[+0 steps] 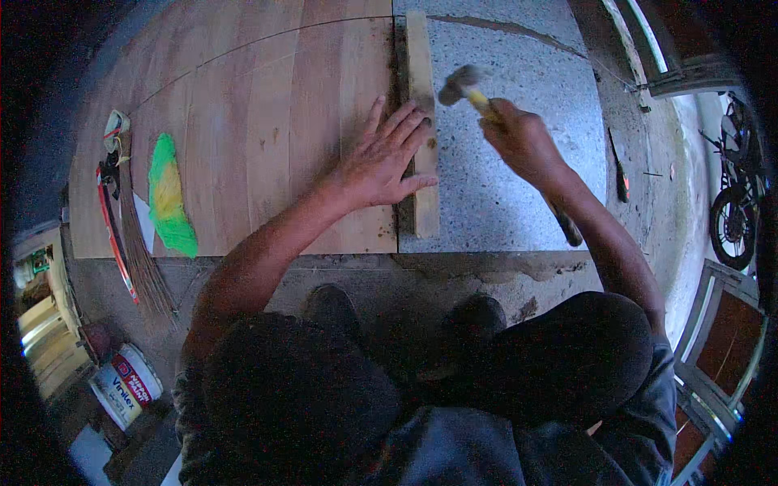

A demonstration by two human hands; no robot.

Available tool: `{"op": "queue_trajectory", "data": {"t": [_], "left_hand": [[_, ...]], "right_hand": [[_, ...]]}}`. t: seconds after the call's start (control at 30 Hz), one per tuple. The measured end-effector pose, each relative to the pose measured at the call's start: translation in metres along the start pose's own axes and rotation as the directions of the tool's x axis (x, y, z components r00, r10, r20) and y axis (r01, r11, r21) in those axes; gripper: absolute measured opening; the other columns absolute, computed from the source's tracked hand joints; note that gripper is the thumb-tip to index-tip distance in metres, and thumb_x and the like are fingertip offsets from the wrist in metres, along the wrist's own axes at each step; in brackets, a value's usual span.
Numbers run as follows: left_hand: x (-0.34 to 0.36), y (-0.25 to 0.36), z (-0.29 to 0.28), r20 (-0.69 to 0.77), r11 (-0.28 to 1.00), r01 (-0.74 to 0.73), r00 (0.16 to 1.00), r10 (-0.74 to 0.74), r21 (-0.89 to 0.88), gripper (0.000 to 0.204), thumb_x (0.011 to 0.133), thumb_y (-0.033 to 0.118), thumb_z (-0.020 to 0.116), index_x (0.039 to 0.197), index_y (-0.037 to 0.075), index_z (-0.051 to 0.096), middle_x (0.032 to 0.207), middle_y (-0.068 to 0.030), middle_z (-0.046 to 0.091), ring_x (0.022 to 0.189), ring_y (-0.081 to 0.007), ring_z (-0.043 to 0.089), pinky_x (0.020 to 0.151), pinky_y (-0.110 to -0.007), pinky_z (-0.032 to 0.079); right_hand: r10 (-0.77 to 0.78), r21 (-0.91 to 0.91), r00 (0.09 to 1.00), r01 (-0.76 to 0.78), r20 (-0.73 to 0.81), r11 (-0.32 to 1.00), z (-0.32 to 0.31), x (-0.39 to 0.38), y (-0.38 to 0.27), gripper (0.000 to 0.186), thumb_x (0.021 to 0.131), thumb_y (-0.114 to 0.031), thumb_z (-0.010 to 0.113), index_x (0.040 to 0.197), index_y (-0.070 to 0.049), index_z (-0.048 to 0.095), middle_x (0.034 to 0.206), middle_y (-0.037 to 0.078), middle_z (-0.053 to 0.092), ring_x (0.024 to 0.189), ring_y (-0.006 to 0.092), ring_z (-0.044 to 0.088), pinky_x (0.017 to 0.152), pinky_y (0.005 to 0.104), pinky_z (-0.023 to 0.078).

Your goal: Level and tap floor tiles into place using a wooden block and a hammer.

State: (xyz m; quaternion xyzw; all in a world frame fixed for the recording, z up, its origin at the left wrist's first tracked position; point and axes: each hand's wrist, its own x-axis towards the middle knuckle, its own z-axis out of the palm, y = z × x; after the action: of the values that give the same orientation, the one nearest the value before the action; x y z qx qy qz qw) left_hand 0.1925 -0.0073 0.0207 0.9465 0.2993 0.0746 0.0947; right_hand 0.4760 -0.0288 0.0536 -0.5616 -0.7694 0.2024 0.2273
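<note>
My left hand (390,158) lies with fingers spread across a long pale wooden batten (421,61), its fingertips and thumb resting on the wood. The batten runs away from me beside the seam between wood-look tiles (259,154) on the left and a speckled grey slab (519,89) on the right. In my right hand (523,142) is a hammer (480,103), gripped by its handle. Its dark head, slightly blurred, is held over the slab just right of the batten, apart from it. The handle's dark end shows below my right wrist.
On the left lie a green and yellow cloth-like piece (168,194), a stick broom (139,231) and a long red-edged strip (116,235). A paint bucket (126,387) stands lower left. At right are a thin tool with an orange end (622,183) and a motorcycle (733,215).
</note>
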Motion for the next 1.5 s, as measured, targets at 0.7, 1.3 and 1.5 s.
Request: {"op": "queue_trajectory", "data": {"t": [0.7,1.3,1.5], "left_hand": [[-0.001,0.012,-0.01,0.066,0.999,0.018,0.998,-0.02,0.031,0.082,0.096,0.057,0.062,0.144,-0.008,0.046,0.151,-0.0237,0.046,0.149,-0.0373,0.035,0.128,-0.057,0.014],[0.0,0.008,-0.003,0.04,1.0,0.006,0.999,-0.006,0.004,0.081,0.094,0.057,0.064,0.141,-0.008,0.048,0.15,-0.0246,0.046,0.149,-0.0377,0.034,0.128,-0.056,0.015],[-0.002,0.01,-0.004,0.063,1.0,0.024,0.998,-0.024,-0.008,0.081,0.094,0.055,0.067,0.141,-0.008,0.048,0.151,-0.0246,0.044,0.15,-0.038,0.033,0.128,-0.056,0.015]], "right_hand": [[-0.121,-0.037,0.991,0.123,0.05,0.992,0.036,0.019,-0.01,0.021,0.099,-0.015,0.066,0.11,0.001,0.058,0.085,0.026,0.068,0.075,0.0466,0.068,0.062,0.0527,0.053],[-0.066,-0.027,0.998,0.066,-0.011,0.997,0.037,0.014,-0.011,0.021,0.099,-0.015,0.067,0.11,0.0,0.059,0.084,0.025,0.068,0.075,0.0468,0.068,0.061,0.0521,0.053],[-0.043,-0.025,0.999,0.043,-0.016,0.999,0.04,0.016,-0.014,0.016,0.099,-0.017,0.059,0.102,-0.002,0.056,0.086,0.025,0.069,0.074,0.0477,0.068,0.063,0.0566,0.054]]}}
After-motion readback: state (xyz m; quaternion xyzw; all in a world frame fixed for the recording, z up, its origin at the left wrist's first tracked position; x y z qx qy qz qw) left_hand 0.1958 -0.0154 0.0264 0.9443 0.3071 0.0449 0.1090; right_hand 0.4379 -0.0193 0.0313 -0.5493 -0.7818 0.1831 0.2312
